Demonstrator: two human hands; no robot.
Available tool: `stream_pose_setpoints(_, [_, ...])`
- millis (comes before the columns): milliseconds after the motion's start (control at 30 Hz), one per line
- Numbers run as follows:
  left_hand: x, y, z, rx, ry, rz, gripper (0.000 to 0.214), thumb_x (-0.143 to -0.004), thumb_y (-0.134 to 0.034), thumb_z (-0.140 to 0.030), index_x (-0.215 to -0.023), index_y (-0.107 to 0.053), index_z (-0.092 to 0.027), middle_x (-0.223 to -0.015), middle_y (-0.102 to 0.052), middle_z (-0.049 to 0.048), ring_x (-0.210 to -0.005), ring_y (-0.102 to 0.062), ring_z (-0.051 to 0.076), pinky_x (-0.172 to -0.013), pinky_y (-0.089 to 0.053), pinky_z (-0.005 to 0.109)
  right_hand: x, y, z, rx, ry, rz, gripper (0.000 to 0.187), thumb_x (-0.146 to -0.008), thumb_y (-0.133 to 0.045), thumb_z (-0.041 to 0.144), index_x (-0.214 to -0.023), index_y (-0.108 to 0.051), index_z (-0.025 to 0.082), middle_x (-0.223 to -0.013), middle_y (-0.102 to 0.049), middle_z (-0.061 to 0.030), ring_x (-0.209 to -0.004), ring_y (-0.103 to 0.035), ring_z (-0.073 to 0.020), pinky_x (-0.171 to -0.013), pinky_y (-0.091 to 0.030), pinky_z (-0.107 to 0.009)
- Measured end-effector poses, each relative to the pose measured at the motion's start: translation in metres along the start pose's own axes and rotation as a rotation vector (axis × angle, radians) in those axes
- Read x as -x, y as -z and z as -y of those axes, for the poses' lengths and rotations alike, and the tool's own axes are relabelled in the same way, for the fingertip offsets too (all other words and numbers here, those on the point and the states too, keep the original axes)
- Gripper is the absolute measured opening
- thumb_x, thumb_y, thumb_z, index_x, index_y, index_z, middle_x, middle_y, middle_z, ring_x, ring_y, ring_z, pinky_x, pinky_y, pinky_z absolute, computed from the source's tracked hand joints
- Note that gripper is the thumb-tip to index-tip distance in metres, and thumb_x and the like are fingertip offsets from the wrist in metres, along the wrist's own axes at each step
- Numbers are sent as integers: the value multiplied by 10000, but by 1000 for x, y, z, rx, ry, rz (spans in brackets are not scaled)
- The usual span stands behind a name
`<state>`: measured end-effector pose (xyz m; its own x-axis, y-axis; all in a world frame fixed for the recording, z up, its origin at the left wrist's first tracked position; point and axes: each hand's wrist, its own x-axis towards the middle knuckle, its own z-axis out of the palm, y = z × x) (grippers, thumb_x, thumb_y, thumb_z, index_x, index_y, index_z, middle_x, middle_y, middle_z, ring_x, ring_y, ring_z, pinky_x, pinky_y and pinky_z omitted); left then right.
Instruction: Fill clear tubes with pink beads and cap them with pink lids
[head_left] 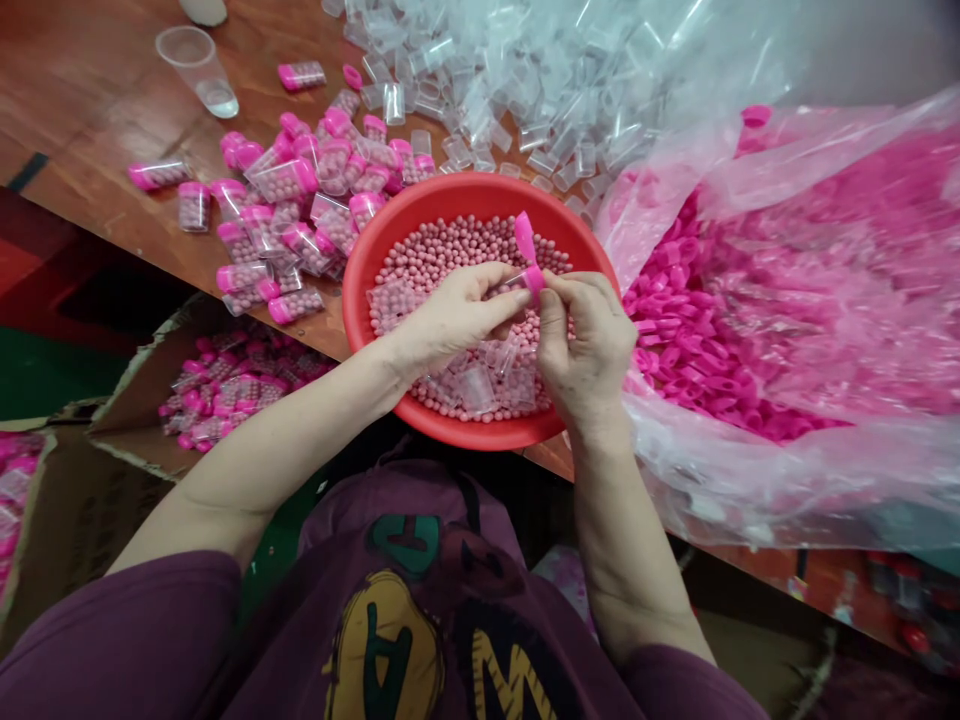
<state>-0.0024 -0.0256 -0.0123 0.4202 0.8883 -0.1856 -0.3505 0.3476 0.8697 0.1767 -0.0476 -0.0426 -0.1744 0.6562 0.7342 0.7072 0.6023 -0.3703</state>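
Over a red basin (480, 436) of pink beads (442, 250), my left hand (469, 310) is closed around a small clear plastic container (512, 285). My right hand (589, 335) pinches the pink flip-top cap (533, 280) at the container's mouth, and the cap's lid (523, 235) stands raised. Fingers hide most of the container, so I cannot tell how full it is. Several clear containers (480, 385) lie on the beads in the front of the basin, below my hands.
Bead-filled containers with pink caps (289, 185) are heaped on the wooden table (82, 90), left of the basin. Clear containers (480, 80) lie behind it. A plastic bag of pink caps (690, 330) is at the right. Cardboard boxes (124, 410) stand below left; a clear cup (196, 70) lies far left.
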Motion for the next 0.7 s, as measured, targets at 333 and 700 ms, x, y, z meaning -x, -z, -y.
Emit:
stream_pose_setpoints(333, [3,5,-1,76,62,42,217,-928,-974,-222,-961,-779,-131,-762,-669,-31,-597,-536,46,-563,-387,178,2,0,17,-280,-319,-41,333,-1220,-604,478,-1104,-828,261,-1020,-822,-55,-978,-786,-227,-941,-670,-431])
stream_pose_setpoints(700, [-7,10,3,128,95,93,238,-920,-969,-297,-871,-792,-146,-810,-727,23,-714,-637,99,-682,-495,222,-9,6,-18,-577,-422,171,767,-1091,-617,851,-1622,-596,298,-1551,-785,-132,-1366,-799,-311,-1205,-671,-576])
